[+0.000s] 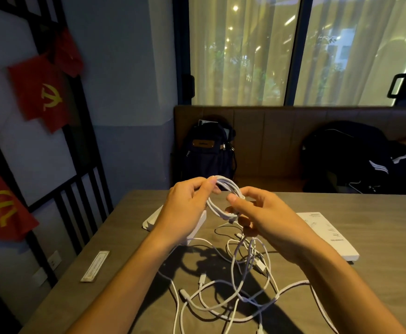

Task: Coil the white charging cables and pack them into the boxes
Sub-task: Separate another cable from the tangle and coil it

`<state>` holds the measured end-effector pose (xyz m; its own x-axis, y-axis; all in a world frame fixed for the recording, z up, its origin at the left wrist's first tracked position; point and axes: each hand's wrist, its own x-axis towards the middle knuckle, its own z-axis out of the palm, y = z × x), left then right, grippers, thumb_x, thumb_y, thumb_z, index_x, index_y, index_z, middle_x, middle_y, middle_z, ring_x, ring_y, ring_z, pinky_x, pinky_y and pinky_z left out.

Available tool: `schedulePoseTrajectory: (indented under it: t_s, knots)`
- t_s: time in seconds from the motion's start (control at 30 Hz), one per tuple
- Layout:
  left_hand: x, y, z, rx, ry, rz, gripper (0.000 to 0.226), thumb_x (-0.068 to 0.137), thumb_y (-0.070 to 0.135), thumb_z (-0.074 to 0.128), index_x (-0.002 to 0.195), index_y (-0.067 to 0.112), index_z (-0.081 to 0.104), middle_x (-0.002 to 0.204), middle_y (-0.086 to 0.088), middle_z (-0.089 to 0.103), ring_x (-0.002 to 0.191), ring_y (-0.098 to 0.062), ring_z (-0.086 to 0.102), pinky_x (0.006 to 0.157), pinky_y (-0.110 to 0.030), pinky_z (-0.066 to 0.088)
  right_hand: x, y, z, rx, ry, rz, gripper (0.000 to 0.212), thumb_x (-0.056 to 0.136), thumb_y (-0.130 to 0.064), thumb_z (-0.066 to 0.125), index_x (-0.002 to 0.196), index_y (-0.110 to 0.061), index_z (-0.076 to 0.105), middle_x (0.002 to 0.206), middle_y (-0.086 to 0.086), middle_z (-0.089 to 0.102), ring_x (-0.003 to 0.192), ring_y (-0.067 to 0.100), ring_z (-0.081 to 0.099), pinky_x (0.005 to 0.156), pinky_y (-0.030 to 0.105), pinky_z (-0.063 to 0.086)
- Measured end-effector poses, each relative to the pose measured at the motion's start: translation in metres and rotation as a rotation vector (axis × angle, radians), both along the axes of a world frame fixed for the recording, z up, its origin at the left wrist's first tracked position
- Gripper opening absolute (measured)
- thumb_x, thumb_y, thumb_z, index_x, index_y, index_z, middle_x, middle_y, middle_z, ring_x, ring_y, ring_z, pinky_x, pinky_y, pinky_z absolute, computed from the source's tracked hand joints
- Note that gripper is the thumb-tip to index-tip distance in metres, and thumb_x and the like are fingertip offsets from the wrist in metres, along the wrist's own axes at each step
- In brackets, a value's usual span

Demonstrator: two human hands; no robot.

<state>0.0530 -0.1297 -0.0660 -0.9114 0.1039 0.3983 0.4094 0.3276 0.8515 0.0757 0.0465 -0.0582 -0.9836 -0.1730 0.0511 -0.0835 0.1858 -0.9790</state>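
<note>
A grey-brown table [366,213] carries everything. A loose tangle [235,285] of white braided cables is spread over its near middle, with several plugs showing among the loops and strands running off the near edge. A flat white box [329,235] with printing lies toward the right side, and a second white box [197,230] is half hidden behind the left wrist near the far left corner. A small coil [221,198] of several neat turns is held above the table, over the far end of the tangle. Its top is pinched by the left hand [185,206]. Its lower right side is clasped by the curled fingers of the right hand [269,220]. A plug seems to hang below the coil, though blur leaves that unsure. Bare table is seen along the far edge and at the right. Beyond the far edge, a dark jacket [353,155] and a backpack [209,150] rest on a brown seat [269,131]. A small plate [95,266] lies by the left edge.
</note>
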Motion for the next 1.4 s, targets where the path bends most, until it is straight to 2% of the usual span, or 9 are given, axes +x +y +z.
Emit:
schedulePoseTrajectory:
  t_s: [0.2, 0.43, 0.53, 0.6, 0.73, 1.0, 1.17, 1.27, 1.4]
  knots:
    - [-0.005, -0.02, 0.006, 0.013, -0.171, -0.128, 0.029, 0.103, 0.035, 0.053, 0.095, 0.024, 0.079, 0.062, 0.001, 0.057, 0.055, -0.009, 0.049, 0.052, -0.019, 0.044, 0.003, 0.012, 0.008, -0.003, 0.078, 0.059, 0.028, 0.101, -0.033, 0.052, 0.107, -0.013, 0.071, 0.089, 0.005, 0.076, 0.068, 0.01, 0.058, 0.062, 0.022, 0.051]
    - [0.0, -0.023, 0.017, 0.163, -0.278, -0.344, 0.044, 0.107, 0.027, 0.044, 0.085, 0.028, 0.081, 0.112, -0.019, 0.069, 0.104, -0.024, 0.067, 0.095, -0.039, 0.059, 0.001, 0.019, 0.01, -0.046, 0.191, 0.04, 0.031, 0.105, -0.03, 0.043, 0.116, -0.023, 0.072, 0.085, 0.006, 0.074, 0.068, 0.011, 0.055, 0.058, 0.02, 0.047]
    - [-0.002, -0.024, 0.015, 0.109, -0.276, -0.273, 0.032, 0.105, 0.03, 0.049, 0.105, 0.022, 0.08, 0.107, -0.001, 0.074, 0.106, -0.016, 0.066, 0.091, -0.033, 0.057, -0.002, 0.019, 0.009, -0.058, 0.26, -0.011, 0.029, 0.102, -0.028, 0.048, 0.117, -0.022, 0.072, 0.086, 0.007, 0.074, 0.072, 0.015, 0.061, 0.059, 0.021, 0.05]
    - [-0.002, -0.027, 0.016, 0.024, -0.254, -0.247, 0.028, 0.105, 0.026, 0.052, 0.112, 0.035, 0.077, 0.112, 0.015, 0.075, 0.11, -0.007, 0.065, 0.093, -0.027, 0.054, -0.003, 0.018, 0.007, -0.072, 0.299, -0.044, 0.027, 0.101, -0.024, 0.051, 0.117, -0.02, 0.072, 0.085, 0.008, 0.075, 0.074, 0.013, 0.066, 0.058, 0.022, 0.053]
    - [0.001, -0.032, 0.022, 0.114, -0.345, -0.373, 0.033, 0.099, 0.011, 0.06, 0.128, 0.022, 0.07, 0.095, 0.004, 0.074, 0.081, -0.01, 0.069, 0.073, -0.021, 0.056, -0.004, 0.014, 0.001, -0.009, 0.417, -0.092, 0.024, 0.1, -0.019, 0.054, 0.116, -0.023, 0.071, 0.085, 0.005, 0.075, 0.077, 0.016, 0.07, 0.06, 0.024, 0.057]
    - [0.002, -0.019, 0.015, 0.224, -0.353, -0.273, 0.012, 0.089, 0.019, 0.075, 0.1, 0.013, 0.076, 0.077, -0.006, 0.071, 0.061, -0.01, 0.062, 0.061, -0.024, 0.056, -0.007, 0.007, -0.007, 0.025, 0.471, -0.096, 0.025, 0.099, -0.019, 0.055, 0.118, -0.029, 0.068, 0.086, 0.001, 0.076, 0.083, 0.017, 0.073, 0.063, 0.026, 0.06]
    - [0.001, -0.006, 0.007, 0.198, -0.206, -0.151, 0.019, 0.092, 0.038, 0.07, 0.089, 0.02, 0.076, 0.093, -0.012, 0.073, 0.079, -0.01, 0.064, 0.066, -0.021, 0.052, -0.007, 0.006, -0.007, 0.041, 0.472, -0.092, 0.025, 0.1, -0.019, 0.054, 0.118, -0.031, 0.067, 0.085, -0.004, 0.075, 0.081, 0.015, 0.073, 0.061, 0.024, 0.059]
    - [0.004, 0.007, -0.001, 0.266, -0.164, -0.093, 0.021, 0.097, 0.032, 0.066, 0.089, 0.013, 0.067, 0.077, -0.002, 0.068, 0.07, -0.011, 0.06, 0.06, -0.02, 0.051, -0.009, 0.006, -0.01, 0.091, 0.462, -0.098, 0.026, 0.1, -0.02, 0.055, 0.121, -0.026, 0.069, 0.085, -0.004, 0.075, 0.081, 0.016, 0.073, 0.061, 0.025, 0.06]
    - [0.001, 0.007, -0.007, 0.061, 0.063, 0.031, 0.008, 0.097, 0.016, 0.063, 0.089, 0.016, 0.062, 0.073, -0.005, 0.062, 0.062, -0.014, 0.059, 0.054, -0.023, 0.054, -0.009, 0.009, -0.008, 0.099, 0.459, -0.084, 0.028, 0.101, -0.019, 0.055, 0.125, -0.022, 0.069, 0.085, -0.002, 0.075, 0.081, 0.016, 0.073, 0.062, 0.025, 0.06]
